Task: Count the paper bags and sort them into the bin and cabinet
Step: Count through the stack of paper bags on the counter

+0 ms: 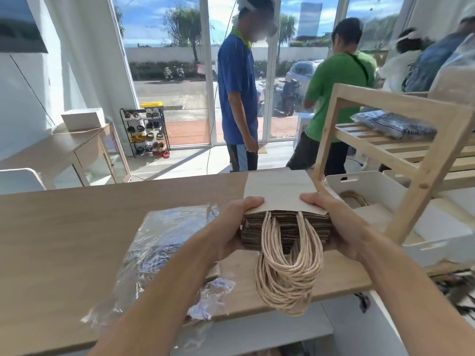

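Two hands clamp one thick stack of paper bags (285,201) just above the near edge of the wooden table (77,227) — the left hand (236,227) closed on the stack's left side, thumb on top, and the right hand (331,222) closed on its right side the same way. The bags lie flat, mouths toward the person, and the twisted paper handles (288,273) spill out in a bunch of loops that hangs past the table's near edge. The stack's long axis runs away from the person, toward the far edge, with the folded bottoms pointing that way. It looks dense and fairly heavy for paper, stiff as a block but likely to fan or slide apart if squeezed unevenly, so a hold on both side edges near the mouth, as now, seems sound; the loops are limp and would be a poor place to lift the whole lot. Left of the stack, a crumpled clear plastic wrapper (159,247) lies on the table. To the right, under a pale wooden shelf frame (421,176), a white bin (370,188) holds at least one bag. Beyond the table's far edge several people stand before the windows.
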{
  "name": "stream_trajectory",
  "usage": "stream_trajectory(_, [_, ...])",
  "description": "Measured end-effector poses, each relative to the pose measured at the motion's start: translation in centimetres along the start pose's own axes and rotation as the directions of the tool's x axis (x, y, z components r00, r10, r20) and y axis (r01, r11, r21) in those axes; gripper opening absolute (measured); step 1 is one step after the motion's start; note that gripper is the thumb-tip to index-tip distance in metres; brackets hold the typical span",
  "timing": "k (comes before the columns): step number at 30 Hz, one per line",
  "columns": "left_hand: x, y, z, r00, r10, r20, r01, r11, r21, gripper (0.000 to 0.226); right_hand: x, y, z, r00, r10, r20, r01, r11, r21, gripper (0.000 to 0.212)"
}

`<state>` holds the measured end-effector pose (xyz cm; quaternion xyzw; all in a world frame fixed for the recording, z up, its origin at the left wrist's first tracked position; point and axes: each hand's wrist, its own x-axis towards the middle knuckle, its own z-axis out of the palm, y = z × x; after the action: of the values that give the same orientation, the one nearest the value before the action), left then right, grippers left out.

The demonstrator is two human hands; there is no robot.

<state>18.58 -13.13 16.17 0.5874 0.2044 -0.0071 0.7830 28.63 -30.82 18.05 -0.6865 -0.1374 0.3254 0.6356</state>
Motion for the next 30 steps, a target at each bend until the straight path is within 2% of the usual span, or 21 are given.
stream_trajectory(4, [-2.0, 0.6, -3.7, 1.000, 0.012, 0.021, -0.012, 1.000, -0.016, 0.036, -0.6, -0.5, 4.3, 0.999, -0.039, -0.028, 0.039, 0.999, -0.007, 0.022])
stream_trajectory(7, [-3.4, 0.6, -7.0, 1.000, 0.016, 0.017, -0.015, 0.999, -0.049, 0.027, -0.1, -0.3, 7.8, 0.999, -0.017, -0.033, 0.016, 1.000, -0.022, 0.027])
stream_trajectory(12, [-3.7, -0.1, -12.6, 0.999, -0.017, -0.049, 0.015, 0.999, -0.043, 0.027, 2.6, 0.5, 12.6, 0.999, 0.037, -0.005, -0.037, 0.992, -0.123, 0.026])
stream_trajectory(15, [-3.3, -0.5, -15.6, 0.997, -0.058, -0.050, 0.054, 0.995, -0.084, 0.024, 4.7, 1.0, 15.0, 0.997, 0.071, 0.009, -0.067, 0.975, -0.210, 0.040])
stream_trajectory(20, [-1.9, -1.3, -18.9, 0.995, -0.086, -0.049, 0.080, 0.991, -0.107, 0.051, 7.8, 1.3, 17.5, 0.997, 0.072, -0.024, -0.075, 0.922, -0.379, 0.057])
stream_trajectory(22, [-1.1, -1.6, -19.4, 0.990, -0.127, -0.059, 0.119, 0.986, -0.120, 0.046, 9.0, 1.3, 18.1, 0.996, 0.089, -0.027, -0.090, 0.868, -0.489, 0.065])
stream_trajectory(25, [-0.6, -1.9, -19.7, 0.985, -0.141, -0.100, 0.138, 0.990, -0.039, 0.040, 10.5, 0.9, 18.6, 0.993, 0.118, -0.004, -0.098, 0.807, -0.582, 0.076])
stream_trajectory(27, [-0.2, -1.9, -20.2, 0.977, -0.074, -0.202, 0.103, 0.986, 0.135, 0.054, 11.6, 0.5, 19.0, 0.993, 0.116, 0.020, -0.075, 0.752, -0.655, 0.083])
stream_trajectory(29, [-0.1, -1.5, -21.0, 0.948, 0.045, -0.315, 0.069, 0.938, 0.340, 0.074, 12.2, 0.2, 19.8, 0.995, 0.088, 0.056, -0.020, 0.688, -0.725, 0.092])
stream_trajectory(30, [-0.3, -1.3, -21.2, 0.938, 0.104, -0.332, 0.046, 0.909, 0.413, 0.073, 12.6, 0.1, 20.2, 0.991, 0.091, 0.096, 0.008, 0.679, -0.734, 0.101])
